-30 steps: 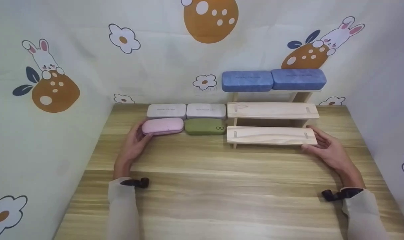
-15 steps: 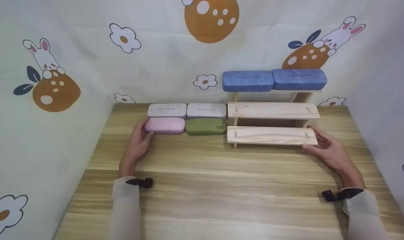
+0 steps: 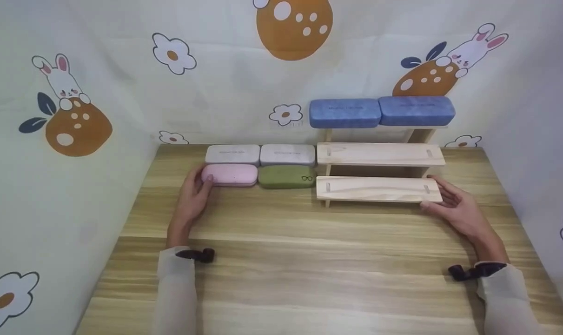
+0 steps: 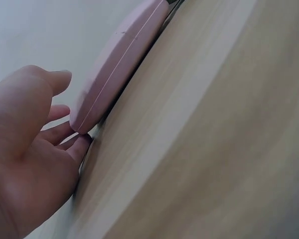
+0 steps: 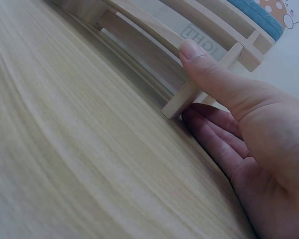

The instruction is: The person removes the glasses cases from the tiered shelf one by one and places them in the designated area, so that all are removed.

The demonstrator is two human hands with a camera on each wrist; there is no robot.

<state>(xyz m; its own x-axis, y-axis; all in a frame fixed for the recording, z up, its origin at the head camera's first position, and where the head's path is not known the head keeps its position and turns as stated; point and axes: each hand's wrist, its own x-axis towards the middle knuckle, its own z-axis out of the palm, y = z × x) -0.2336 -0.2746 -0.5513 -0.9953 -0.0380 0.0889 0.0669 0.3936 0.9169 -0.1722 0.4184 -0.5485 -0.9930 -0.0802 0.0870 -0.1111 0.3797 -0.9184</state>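
At the left end of a pink glasses case point(image 3: 232, 174), my left hand point(image 3: 193, 197) touches its end with the fingers. In the left wrist view the thumb point(image 4: 62, 79) stands off the pink case point(image 4: 117, 64). A green glasses case point(image 3: 283, 177) lies just right of the pink one, and two pale grey cases point(image 3: 232, 154) sit behind them. My right hand point(image 3: 460, 211) holds the right end of a tiered wooden shelf point(image 3: 379, 189), thumb at its front edge. In the right wrist view, the fingers point(image 5: 214, 129) reach behind the shelf's leg point(image 5: 182, 99).
Two blue glasses cases point(image 3: 345, 113) stand side by side on the shelf's top tier. Its middle tier point(image 3: 379, 154) is bare wood. The wood-grain table point(image 3: 309, 270) meets patterned cloth walls point(image 3: 216, 83) at the back and sides.
My left hand has shifted slightly right and pushed the pink case against the green one; its thumb has then lifted from the case's front. The right hand stays put.
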